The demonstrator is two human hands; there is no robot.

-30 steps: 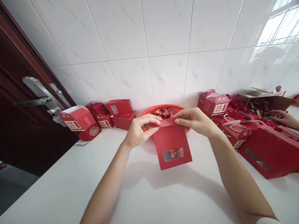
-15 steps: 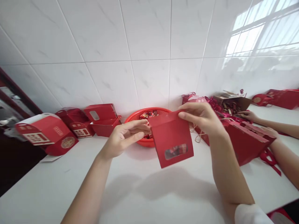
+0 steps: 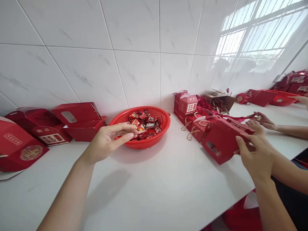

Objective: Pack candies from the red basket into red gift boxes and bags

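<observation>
Between basket rim [image 3: 146, 143] and red box [image 3: 220, 142], broad tabletop [image 3: 178, 176] parts the hands [image 3: 106, 141] [image 3: 261, 158].

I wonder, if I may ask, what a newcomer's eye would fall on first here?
Probably the red basket of wrapped sweets in the middle, by the tiled wall. Next, perhaps, the right hand holding a red box, towards the right. A bright window reflection also stands out on the wall, upper right.

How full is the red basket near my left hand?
Partly full: wrapped candies lie in the red basket, while bare mesh shows on its back wall. How deep they go, I cannot tell.
</observation>
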